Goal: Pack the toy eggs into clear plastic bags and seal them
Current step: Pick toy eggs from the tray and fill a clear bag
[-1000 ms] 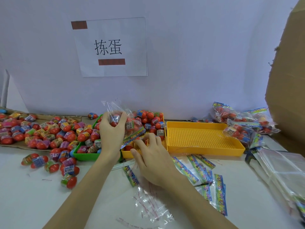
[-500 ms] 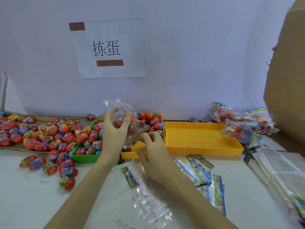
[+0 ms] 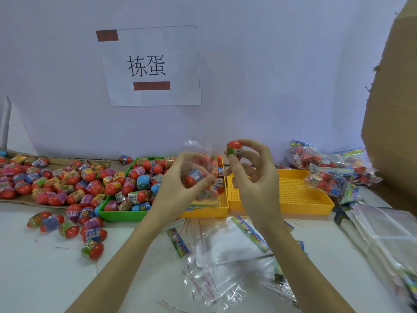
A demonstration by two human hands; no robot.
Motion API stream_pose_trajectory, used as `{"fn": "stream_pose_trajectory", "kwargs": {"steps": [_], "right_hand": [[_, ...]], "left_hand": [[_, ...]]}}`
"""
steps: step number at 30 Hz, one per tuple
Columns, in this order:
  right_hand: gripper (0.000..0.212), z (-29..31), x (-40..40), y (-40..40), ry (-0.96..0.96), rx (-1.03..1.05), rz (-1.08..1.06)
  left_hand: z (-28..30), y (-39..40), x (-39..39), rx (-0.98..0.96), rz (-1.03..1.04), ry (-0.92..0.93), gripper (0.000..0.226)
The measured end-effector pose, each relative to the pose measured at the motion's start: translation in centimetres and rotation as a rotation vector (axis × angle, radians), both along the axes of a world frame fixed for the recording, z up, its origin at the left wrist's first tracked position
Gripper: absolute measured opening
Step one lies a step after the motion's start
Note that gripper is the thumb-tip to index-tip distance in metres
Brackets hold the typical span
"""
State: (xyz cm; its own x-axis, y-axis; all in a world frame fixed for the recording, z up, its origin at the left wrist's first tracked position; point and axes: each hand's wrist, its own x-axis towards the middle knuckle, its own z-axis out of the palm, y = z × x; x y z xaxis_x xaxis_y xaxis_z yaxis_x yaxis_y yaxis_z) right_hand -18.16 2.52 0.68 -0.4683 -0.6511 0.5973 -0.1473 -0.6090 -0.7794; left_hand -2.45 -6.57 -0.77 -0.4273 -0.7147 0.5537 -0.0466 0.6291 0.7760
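My left hand (image 3: 180,184) grips the bag (image 3: 200,170) of eggs; my right hand (image 3: 252,175) pinches an egg (image 3: 234,149) just right of it.

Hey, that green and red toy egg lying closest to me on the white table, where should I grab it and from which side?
Come straight down on the green and red toy egg and pinch across its middle, where the label band meets the red half. It lies on its side with free table around it, so the rounded ends would likely slip.
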Motion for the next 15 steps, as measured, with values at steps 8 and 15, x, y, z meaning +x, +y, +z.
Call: {"fn": "stream_pose_trajectory", "kwargs": {"steps": [8, 15], "right_hand": [[0.035, -0.2, -0.2, 0.5, 0.528, -0.050, -0.151], [0.035, -0.6, -1.0, 0.4, 0.682, 0.037, -0.305]], "left_hand": [[-0.4, 0.8, -0.5, -0.109, -0.079, -0.118, 0.044], [-1.1, 0.2, -0.6, -0.193, -0.030, -0.167, 0.054]]}}
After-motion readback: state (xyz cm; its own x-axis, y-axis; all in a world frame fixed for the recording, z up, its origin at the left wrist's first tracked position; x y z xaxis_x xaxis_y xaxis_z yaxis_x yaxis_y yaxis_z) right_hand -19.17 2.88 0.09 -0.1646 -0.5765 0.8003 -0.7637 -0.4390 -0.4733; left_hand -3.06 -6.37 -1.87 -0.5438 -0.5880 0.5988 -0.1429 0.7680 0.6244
